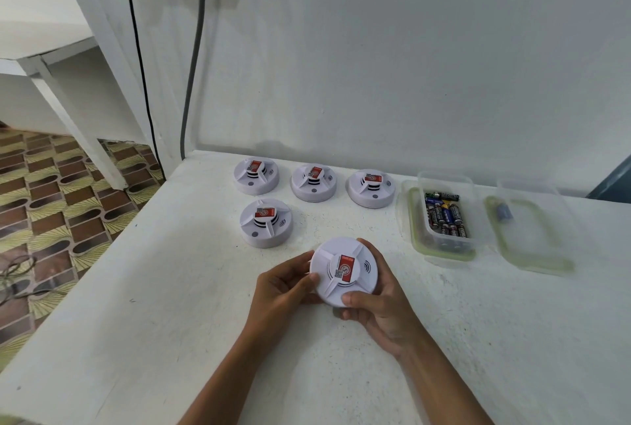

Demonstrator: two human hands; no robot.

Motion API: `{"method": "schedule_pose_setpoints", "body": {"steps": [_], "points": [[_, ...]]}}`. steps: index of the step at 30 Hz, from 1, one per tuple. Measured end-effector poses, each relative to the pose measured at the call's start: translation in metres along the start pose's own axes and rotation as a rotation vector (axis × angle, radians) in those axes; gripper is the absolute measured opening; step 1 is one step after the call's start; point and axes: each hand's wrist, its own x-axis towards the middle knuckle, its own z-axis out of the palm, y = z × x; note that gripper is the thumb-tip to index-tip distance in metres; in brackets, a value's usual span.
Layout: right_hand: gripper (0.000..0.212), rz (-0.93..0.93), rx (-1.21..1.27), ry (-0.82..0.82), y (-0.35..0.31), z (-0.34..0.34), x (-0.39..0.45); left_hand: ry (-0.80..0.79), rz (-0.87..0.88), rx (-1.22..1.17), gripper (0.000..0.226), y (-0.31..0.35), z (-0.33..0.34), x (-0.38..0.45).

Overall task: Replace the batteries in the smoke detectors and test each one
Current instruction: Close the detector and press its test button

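While four smoke detectors (256,175) (313,182) (371,183) (266,223) sit face-up on the white table (153,288), a fifth, the held detector (343,271), is raised just in front of them, nearer the person than the single detector of the front row. Left hand (285,288) wraps the unit's left rim, thumb laid on the top face. Right hand (379,301) cups the right rim from beneath, thumb pressing the near edge. Both hands grip it, and neither holds anything else. Disc axis points up toward the camera, tilted slightly; the labelled face is on top, so the base and battery bay lie underneath, hidden. Opposed rim grips suit a counter-rotation or a flip, judged the next requirement. Battery container (444,216), open and holding cells, stands to the right of the held detector and farther from the person, on the right hand's side; that hand is the nearer to it. Its lid (532,230) lies beyond the container, further right.
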Motion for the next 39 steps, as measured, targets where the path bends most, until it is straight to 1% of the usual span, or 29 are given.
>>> {"method": "schedule_pose_setpoints", "body": {"steps": [18, 28, 33, 39], "points": [[0.078, 0.000, 0.013, 0.008, 0.0010, 0.0001, 0.0001, 0.014, -0.005, 0.035, 0.035, -0.0022, -0.0003, 0.0009], [0.072, 0.017, 0.123, -0.045, -0.0029, 0.0003, 0.0001, 0.012, 0.005, -0.012, 0.037, -0.0034, -0.0013, 0.0000], [0.076, -0.014, 0.008, -0.023, 0.0001, -0.0004, 0.0002, 0.014, 0.001, -0.003, 0.035, -0.0022, -0.0003, -0.0001], [0.077, -0.019, -0.008, -0.003, 0.0023, -0.0011, 0.0007, 0.017, -0.008, 0.010, 0.032, -0.0017, 0.0003, -0.0008]]}}
